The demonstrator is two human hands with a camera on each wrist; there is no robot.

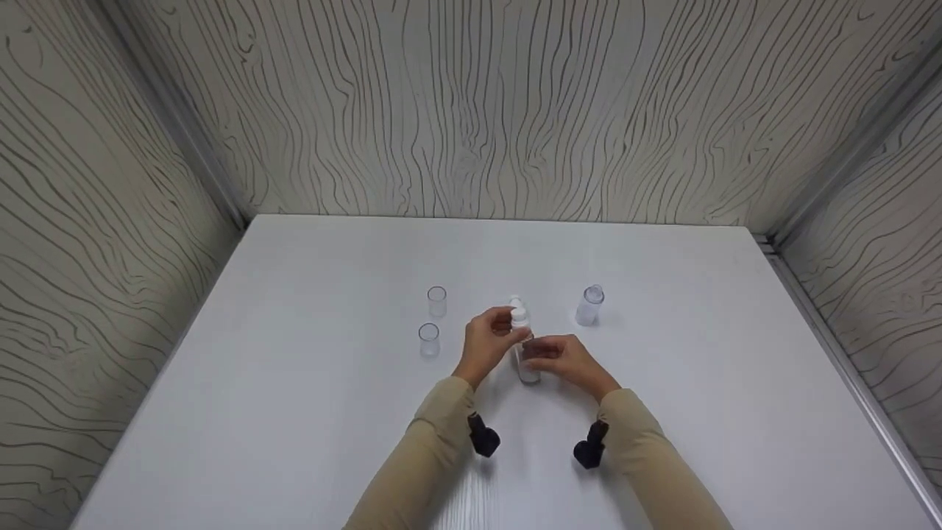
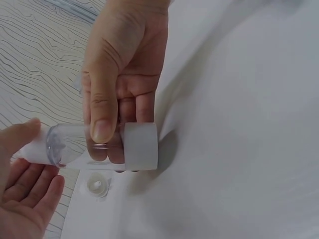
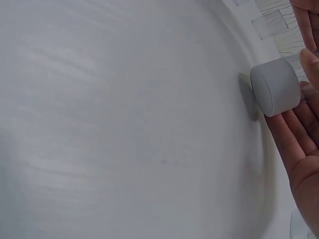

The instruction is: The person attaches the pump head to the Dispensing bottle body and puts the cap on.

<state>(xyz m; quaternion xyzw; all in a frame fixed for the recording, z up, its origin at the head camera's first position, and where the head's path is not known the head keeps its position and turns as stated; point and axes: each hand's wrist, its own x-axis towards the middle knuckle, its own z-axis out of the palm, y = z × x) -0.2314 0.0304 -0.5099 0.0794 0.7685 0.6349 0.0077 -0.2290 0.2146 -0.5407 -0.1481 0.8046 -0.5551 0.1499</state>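
Both hands hold a clear cylindrical bottle (image 1: 528, 373) with a frosted base (image 2: 141, 147), upright over the table in the head view. My left hand (image 1: 487, 342) pinches the white top (image 1: 519, 318) between thumb and fingers. Lower down, my right hand (image 1: 567, 361) grips the clear body. The left wrist view shows the right thumb lying across the clear wall (image 2: 75, 142). Part of the body is hidden behind the fingers. From the right wrist view, the frosted base (image 3: 276, 87) sticks out past the right hand (image 3: 304, 134).
Two small clear cups (image 1: 437, 302) stand left of the hands, one nearer. Another clear bottle (image 1: 589, 306) stands to the right. Just behind the held bottle is a second white-topped piece (image 1: 516, 300), partly hidden. Patterned panels (image 1: 471, 110) rise beyond the white table (image 1: 294, 368).
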